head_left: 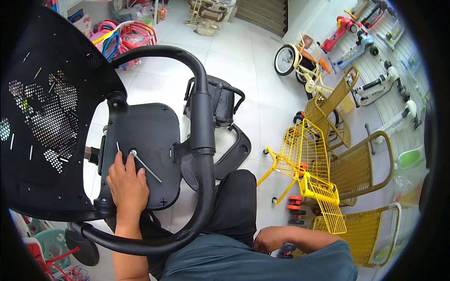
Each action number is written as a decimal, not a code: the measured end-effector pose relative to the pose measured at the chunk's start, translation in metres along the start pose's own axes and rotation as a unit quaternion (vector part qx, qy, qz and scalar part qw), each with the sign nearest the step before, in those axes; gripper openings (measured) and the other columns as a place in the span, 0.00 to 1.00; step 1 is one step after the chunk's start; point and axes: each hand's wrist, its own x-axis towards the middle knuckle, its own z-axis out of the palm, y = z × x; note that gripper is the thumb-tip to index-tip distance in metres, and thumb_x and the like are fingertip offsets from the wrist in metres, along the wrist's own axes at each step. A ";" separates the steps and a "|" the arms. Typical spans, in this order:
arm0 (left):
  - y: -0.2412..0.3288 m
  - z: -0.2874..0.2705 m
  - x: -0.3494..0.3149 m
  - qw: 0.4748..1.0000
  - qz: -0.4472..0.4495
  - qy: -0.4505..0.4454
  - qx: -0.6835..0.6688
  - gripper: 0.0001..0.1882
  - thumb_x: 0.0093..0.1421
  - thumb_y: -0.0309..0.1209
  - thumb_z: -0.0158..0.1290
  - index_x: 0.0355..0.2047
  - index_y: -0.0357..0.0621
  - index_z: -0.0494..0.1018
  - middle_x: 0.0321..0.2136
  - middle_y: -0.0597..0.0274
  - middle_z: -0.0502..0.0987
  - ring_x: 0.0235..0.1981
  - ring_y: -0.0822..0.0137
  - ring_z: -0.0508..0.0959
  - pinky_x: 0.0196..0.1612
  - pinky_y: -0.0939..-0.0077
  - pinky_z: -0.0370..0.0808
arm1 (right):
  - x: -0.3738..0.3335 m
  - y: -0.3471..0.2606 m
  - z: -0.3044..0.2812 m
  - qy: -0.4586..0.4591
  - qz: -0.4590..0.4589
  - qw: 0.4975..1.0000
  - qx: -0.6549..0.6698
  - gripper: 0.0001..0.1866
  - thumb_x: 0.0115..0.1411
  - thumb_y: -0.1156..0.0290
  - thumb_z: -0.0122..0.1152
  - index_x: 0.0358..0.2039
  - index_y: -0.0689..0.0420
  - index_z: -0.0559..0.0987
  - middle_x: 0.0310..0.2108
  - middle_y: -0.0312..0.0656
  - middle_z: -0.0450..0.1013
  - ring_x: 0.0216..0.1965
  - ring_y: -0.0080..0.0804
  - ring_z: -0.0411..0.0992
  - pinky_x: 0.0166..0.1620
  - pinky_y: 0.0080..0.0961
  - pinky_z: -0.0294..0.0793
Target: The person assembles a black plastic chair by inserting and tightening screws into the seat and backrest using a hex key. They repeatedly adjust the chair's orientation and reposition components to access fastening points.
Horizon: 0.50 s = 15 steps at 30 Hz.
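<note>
My left hand (pixel 127 181) lies over a black seat plate (pixel 152 124) with its fingers stretched out and apart. Beside the fingertips, a bolt or socket head (pixel 133 152) sits in the plate's middle. A thin metal rod, like a hex key (pixel 149 170), slants from it across the plate. Another short piece of metal rod (pixel 117 147) shows at the index fingertip; whether the two join is hidden. A black padded ring bar (pixel 202 122) curves around the seat, joined to a perforated black backrest (pixel 86 136). My right hand (pixel 268 240) rests curled by my hip, its fingertips hidden.
On the floor beyond the ring bar lies a black frame part (pixel 222 100). A yellow wire cart (pixel 300 150) and woven chairs (pixel 361 173) stand to the right, a tricycle (pixel 307 61) farther back. Scooters (pixel 356 49) line the right wall. Red racks (pixel 138 37) stand far left.
</note>
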 end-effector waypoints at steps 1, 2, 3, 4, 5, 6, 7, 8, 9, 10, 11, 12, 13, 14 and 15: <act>0.000 -0.001 0.000 1.000 0.001 0.001 -0.008 0.29 0.71 0.35 0.61 0.69 0.39 0.72 0.74 0.43 0.65 0.70 0.43 0.67 0.71 0.50 0.64 | -0.001 -0.007 0.001 0.000 0.023 0.999 -0.026 0.13 0.64 0.60 0.63 0.37 0.55 0.87 0.36 0.53 0.85 0.40 0.58 0.82 0.44 0.50 0.81; 0.000 -0.002 -0.001 1.000 0.001 -0.001 -0.011 0.29 0.71 0.35 0.61 0.69 0.39 0.72 0.74 0.43 0.65 0.70 0.43 0.67 0.71 0.50 0.64 | -0.001 -0.014 0.001 0.011 0.050 0.997 -0.056 0.13 0.64 0.60 0.62 0.36 0.55 0.87 0.36 0.55 0.85 0.41 0.61 0.82 0.44 0.52 0.82; -0.001 -0.003 -0.001 1.000 0.001 -0.003 -0.014 0.29 0.71 0.35 0.61 0.69 0.39 0.72 0.74 0.43 0.65 0.70 0.43 0.67 0.71 0.50 0.64 | 0.000 -0.020 0.001 0.022 0.058 0.995 -0.075 0.13 0.63 0.60 0.61 0.35 0.55 0.87 0.37 0.56 0.84 0.41 0.63 0.82 0.44 0.54 0.82; -0.001 -0.003 -0.001 1.000 0.001 -0.003 -0.017 0.29 0.71 0.35 0.61 0.69 0.39 0.72 0.74 0.43 0.65 0.70 0.43 0.67 0.71 0.50 0.64 | 0.002 -0.023 -0.001 0.024 0.048 0.992 -0.110 0.13 0.64 0.62 0.60 0.35 0.56 0.87 0.35 0.58 0.84 0.42 0.64 0.83 0.44 0.57 0.82; -0.001 -0.004 -0.001 1.000 0.001 -0.003 -0.019 0.29 0.70 0.35 0.61 0.69 0.39 0.72 0.74 0.43 0.65 0.70 0.43 0.68 0.71 0.50 0.64 | 0.004 -0.027 -0.002 0.030 0.062 0.992 -0.105 0.13 0.64 0.62 0.60 0.36 0.57 0.86 0.36 0.58 0.84 0.42 0.64 0.83 0.44 0.57 0.82; -0.002 -0.004 -0.002 1.000 0.001 -0.004 -0.022 0.29 0.70 0.35 0.62 0.69 0.39 0.73 0.74 0.43 0.65 0.70 0.43 0.68 0.71 0.50 0.64 | 0.008 -0.029 -0.003 0.038 0.062 0.993 -0.094 0.13 0.64 0.62 0.61 0.37 0.58 0.86 0.36 0.59 0.84 0.42 0.64 0.83 0.44 0.57 0.82; -0.002 -0.004 -0.002 1.000 0.003 -0.003 -0.025 0.30 0.70 0.35 0.62 0.69 0.40 0.73 0.74 0.43 0.66 0.69 0.43 0.68 0.71 0.50 0.65 | 0.010 -0.030 -0.005 0.046 0.061 0.994 -0.083 0.14 0.63 0.62 0.61 0.38 0.59 0.85 0.36 0.59 0.84 0.42 0.65 0.82 0.44 0.57 0.82; -0.003 -0.004 -0.002 1.000 0.005 -0.001 -0.028 0.30 0.69 0.35 0.62 0.69 0.40 0.73 0.74 0.43 0.66 0.69 0.44 0.68 0.71 0.50 0.65 | 0.013 -0.030 -0.006 0.047 0.053 0.995 -0.067 0.14 0.64 0.61 0.61 0.39 0.60 0.85 0.37 0.59 0.84 0.42 0.65 0.82 0.44 0.56 0.81; -0.003 -0.004 -0.002 0.999 0.007 0.001 -0.031 0.30 0.69 0.35 0.62 0.69 0.40 0.73 0.73 0.43 0.66 0.69 0.44 0.68 0.70 0.50 0.65 | 0.016 -0.030 -0.007 0.048 0.044 0.997 -0.050 0.15 0.64 0.61 0.62 0.40 0.61 0.84 0.37 0.59 0.84 0.42 0.65 0.82 0.44 0.56 0.81; -0.004 -0.004 -0.002 1.000 0.010 0.005 -0.029 0.31 0.68 0.36 0.63 0.69 0.40 0.73 0.73 0.43 0.66 0.69 0.44 0.68 0.70 0.49 0.65 | 0.017 -0.030 -0.008 0.049 0.035 0.998 -0.035 0.16 0.64 0.61 0.62 0.41 0.62 0.84 0.38 0.60 0.84 0.43 0.65 0.82 0.44 0.55 0.81; -0.004 -0.003 -0.002 0.999 0.011 0.007 -0.036 0.31 0.68 0.36 0.63 0.69 0.40 0.73 0.73 0.43 0.66 0.69 0.44 0.68 0.70 0.49 0.65 | 0.019 -0.029 -0.008 0.053 0.036 0.998 -0.021 0.17 0.64 0.60 0.63 0.41 0.62 0.83 0.38 0.60 0.84 0.42 0.66 0.82 0.44 0.54 0.81; -0.005 -0.003 -0.002 0.999 0.011 0.007 -0.039 0.31 0.68 0.36 0.63 0.69 0.40 0.73 0.73 0.43 0.66 0.69 0.44 0.68 0.70 0.49 0.65 | 0.019 -0.029 -0.008 0.056 0.036 0.998 -0.007 0.17 0.64 0.59 0.63 0.42 0.62 0.83 0.38 0.60 0.84 0.42 0.66 0.82 0.44 0.54 0.80; -0.006 -0.003 -0.002 0.999 0.011 0.006 -0.042 0.31 0.68 0.36 0.63 0.69 0.40 0.73 0.73 0.43 0.66 0.69 0.43 0.68 0.70 0.49 0.65 | 0.020 -0.030 -0.007 0.059 0.036 0.998 0.008 0.18 0.64 0.59 0.64 0.42 0.62 0.83 0.38 0.60 0.84 0.42 0.66 0.82 0.44 0.53 0.80; -0.006 -0.003 -0.002 0.999 0.012 0.006 -0.040 0.31 0.68 0.36 0.64 0.69 0.40 0.73 0.73 0.43 0.66 0.69 0.44 0.68 0.70 0.49 0.65 | 0.019 -0.030 -0.006 0.071 0.032 0.997 0.023 0.18 0.64 0.58 0.64 0.42 0.62 0.83 0.38 0.60 0.83 0.42 0.67 0.81 0.43 0.53 0.80; -0.006 -0.003 -0.002 0.999 0.012 0.008 -0.041 0.31 0.68 0.36 0.64 0.69 0.40 0.73 0.73 0.43 0.66 0.69 0.44 0.68 0.69 0.49 0.65 | 0.019 -0.031 -0.004 0.084 0.029 0.995 0.039 0.19 0.64 0.57 0.64 0.42 0.62 0.83 0.38 0.60 0.83 0.42 0.67 0.81 0.43 0.53 0.80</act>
